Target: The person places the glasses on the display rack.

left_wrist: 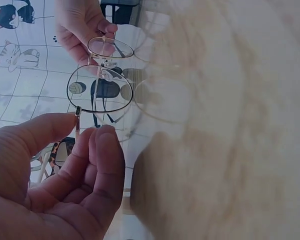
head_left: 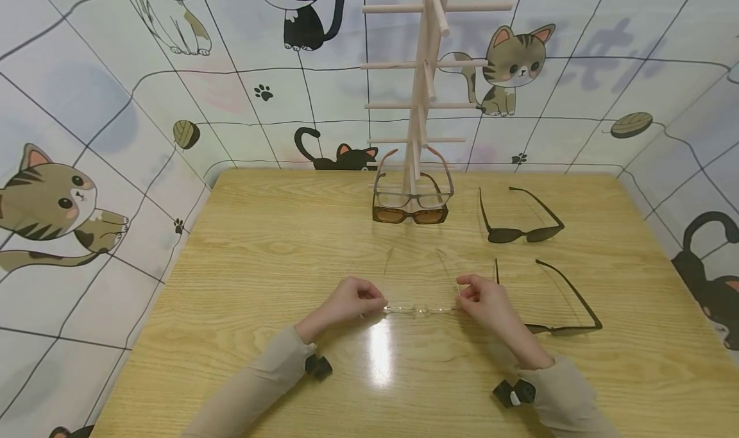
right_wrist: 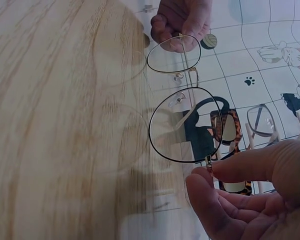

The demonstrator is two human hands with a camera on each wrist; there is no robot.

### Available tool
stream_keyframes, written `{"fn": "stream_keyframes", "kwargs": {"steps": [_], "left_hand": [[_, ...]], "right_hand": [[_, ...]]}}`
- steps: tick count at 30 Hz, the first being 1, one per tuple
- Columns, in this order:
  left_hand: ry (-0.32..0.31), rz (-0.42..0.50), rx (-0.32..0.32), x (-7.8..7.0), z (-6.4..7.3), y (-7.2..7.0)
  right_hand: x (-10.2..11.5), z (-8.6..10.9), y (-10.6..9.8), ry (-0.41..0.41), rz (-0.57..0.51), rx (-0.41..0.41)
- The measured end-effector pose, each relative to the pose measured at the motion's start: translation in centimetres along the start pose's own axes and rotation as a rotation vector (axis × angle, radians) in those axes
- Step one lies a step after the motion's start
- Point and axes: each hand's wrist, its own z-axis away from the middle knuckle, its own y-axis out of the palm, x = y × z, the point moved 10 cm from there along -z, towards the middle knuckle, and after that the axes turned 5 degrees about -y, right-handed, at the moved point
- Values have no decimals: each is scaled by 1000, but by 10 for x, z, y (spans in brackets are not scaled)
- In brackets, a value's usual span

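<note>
A pair of thin wire-rimmed eyeglasses with round lenses spans the gap between my two hands, low over the wooden table. My left hand pinches the frame at its left hinge between thumb and fingers. At the opposite hinge, my right hand holds the frame the same way. The left wrist view shows the dark-and-gold rim beyond my left thumb. Clear nose pads show in the right wrist view. The thin temples point away from me, toward the back of the table.
A wooden glasses stand with pegs rises at the back middle. Grey-framed glasses and tortoiseshell sunglasses are at its base. Black sunglasses lie at the right; another dark pair lies nearer, partly behind my right hand.
</note>
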Motion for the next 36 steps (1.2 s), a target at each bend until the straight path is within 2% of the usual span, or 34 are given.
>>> {"fn": "stream_keyframes", "kwargs": {"steps": [7,12,17,20,24,36], "left_hand": [[-79,114,6,14,0,2],[-113,212,19,18,3,2],[-95,246,20,11,8,-5],[-85,298,20,9,9,-9],[-77,366,23,6,12,-12],[-36,459,35,-11,24,-21]], "right_hand": [[0,-2,2,-6,-46,-1],[-1,-3,1,-25,-163,-19],[0,-1,1,-20,-289,-18],[4,0,1,-38,-348,-29],[10,1,-2,-68,-392,-50],[32,8,-13,-138,-514,-91]]}}
